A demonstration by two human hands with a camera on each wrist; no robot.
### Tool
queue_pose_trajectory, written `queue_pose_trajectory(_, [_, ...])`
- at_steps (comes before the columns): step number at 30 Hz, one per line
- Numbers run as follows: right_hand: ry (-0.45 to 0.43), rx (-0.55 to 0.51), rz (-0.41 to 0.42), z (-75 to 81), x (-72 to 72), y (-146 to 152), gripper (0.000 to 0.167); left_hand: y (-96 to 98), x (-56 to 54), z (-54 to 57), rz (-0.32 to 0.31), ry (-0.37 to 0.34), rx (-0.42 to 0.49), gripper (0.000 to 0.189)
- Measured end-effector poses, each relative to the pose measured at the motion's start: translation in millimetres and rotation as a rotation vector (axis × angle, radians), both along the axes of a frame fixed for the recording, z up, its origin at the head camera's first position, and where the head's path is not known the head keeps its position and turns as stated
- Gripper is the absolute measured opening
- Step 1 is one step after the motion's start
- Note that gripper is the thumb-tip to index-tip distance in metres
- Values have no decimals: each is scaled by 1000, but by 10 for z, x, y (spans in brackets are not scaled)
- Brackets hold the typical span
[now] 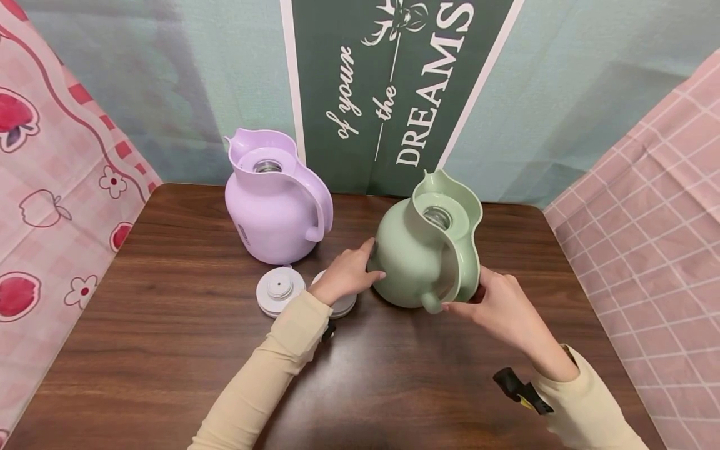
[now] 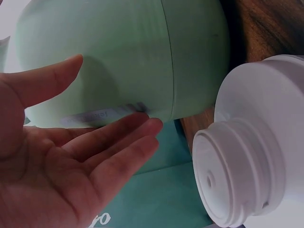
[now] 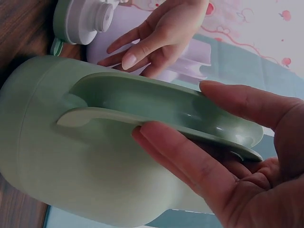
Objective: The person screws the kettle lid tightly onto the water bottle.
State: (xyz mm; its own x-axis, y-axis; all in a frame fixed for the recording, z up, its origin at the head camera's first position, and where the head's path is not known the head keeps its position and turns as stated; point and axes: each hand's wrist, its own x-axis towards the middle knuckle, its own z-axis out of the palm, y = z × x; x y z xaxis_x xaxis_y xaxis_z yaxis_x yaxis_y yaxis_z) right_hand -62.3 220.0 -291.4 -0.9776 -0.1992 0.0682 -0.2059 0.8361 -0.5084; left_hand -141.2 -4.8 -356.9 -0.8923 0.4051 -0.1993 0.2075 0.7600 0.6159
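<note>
A green thermos jug (image 1: 407, 256) stands on the right half of the table, its mouth uncovered and its handle (image 1: 457, 275) turned to the front right. My right hand (image 1: 500, 306) pinches that handle, thumb on one edge and fingers on the other in the right wrist view. Beside the jug's left side is my left hand (image 1: 350, 272), thumb spread and fingers nearly straight; whether they press on it I cannot tell. A white lid (image 1: 280, 289) lies stopper up on the table. A second white lid (image 1: 344, 305) is partly hidden under my left wrist.
A purple thermos jug (image 1: 272, 212), also uncovered, stands at the back left behind the lids. The brown wooden table (image 1: 169, 350) meets a cloth backdrop with a dark green printed panel (image 1: 394, 94). Pink patterned cloths hang at both sides.
</note>
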Motion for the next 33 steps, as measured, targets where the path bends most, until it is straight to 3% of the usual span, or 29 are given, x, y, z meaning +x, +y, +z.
queue_pose_trajectory(33, [50,-14,36,-20,101,-23,31,9,38,-23,-15,-15,-5,72])
